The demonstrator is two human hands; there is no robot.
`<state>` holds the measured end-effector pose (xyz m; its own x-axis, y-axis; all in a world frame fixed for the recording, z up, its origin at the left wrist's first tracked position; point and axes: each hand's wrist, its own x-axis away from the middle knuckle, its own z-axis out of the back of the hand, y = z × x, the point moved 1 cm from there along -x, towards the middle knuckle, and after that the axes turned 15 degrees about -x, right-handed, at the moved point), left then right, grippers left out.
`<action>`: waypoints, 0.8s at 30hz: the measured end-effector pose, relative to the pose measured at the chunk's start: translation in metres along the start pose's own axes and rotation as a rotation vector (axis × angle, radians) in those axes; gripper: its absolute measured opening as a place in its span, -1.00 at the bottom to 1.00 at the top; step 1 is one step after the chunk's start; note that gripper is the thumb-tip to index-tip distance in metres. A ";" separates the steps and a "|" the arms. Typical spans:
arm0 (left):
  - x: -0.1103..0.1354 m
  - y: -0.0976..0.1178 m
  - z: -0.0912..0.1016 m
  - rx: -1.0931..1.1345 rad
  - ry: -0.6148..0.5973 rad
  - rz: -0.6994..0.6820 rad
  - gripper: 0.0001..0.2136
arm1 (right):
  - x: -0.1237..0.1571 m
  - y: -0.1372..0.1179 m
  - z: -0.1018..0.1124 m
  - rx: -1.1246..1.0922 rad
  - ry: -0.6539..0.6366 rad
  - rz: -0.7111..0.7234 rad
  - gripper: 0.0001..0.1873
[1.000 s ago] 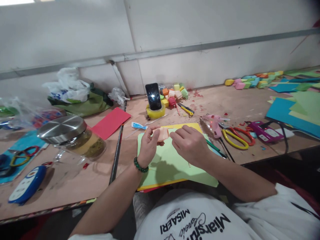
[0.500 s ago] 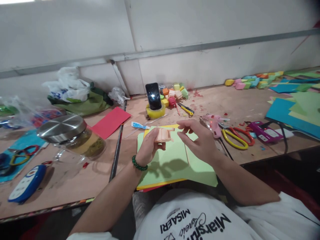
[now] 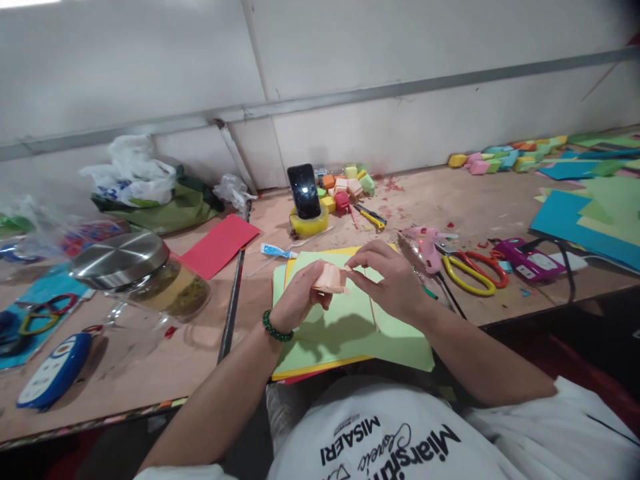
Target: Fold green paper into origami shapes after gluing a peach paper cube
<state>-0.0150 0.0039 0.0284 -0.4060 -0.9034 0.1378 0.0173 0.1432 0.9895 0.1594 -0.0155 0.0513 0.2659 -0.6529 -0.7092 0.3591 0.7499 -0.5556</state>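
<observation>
My left hand (image 3: 299, 293), with a green bead bracelet (image 3: 277, 327) at the wrist, grips a small peach-coloured folded paper piece (image 3: 330, 279) between thumb and fingers. It looks like a partly folded paper box with loose flaps. At the box's right upper edge, the thumb and forefinger of my right hand (image 3: 393, 277) are pinched together on what seems to be a flap; the fingertips cover most of it. Both hands are above a stack of light green paper sheets (image 3: 325, 340), with yellow and red sheets showing underneath.
Behind the stack, a phone (image 3: 303, 191) leans in a yellow tape roll (image 3: 309, 223) beside folded paper cubes (image 3: 342, 200) and a utility knife (image 3: 371, 217). A pink glue gun (image 3: 427, 248), scissors (image 3: 470, 275) and purple power strip (image 3: 530, 261) lie right; a lidded glass jar (image 3: 170, 288) stands left.
My right hand has moved left and its fingers have closed at the paper box's edge. My left hand has lowered slightly and still holds the box.
</observation>
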 end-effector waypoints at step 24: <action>0.001 0.000 0.000 -0.015 0.000 -0.057 -0.49 | -0.001 -0.001 0.001 -0.012 -0.022 -0.215 -0.59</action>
<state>-0.0156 0.0033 0.0284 -0.4069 -0.9099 0.0811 0.0079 0.0852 0.9963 0.1599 -0.0157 0.0523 0.2041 -0.8002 -0.5639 0.3995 0.5939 -0.6983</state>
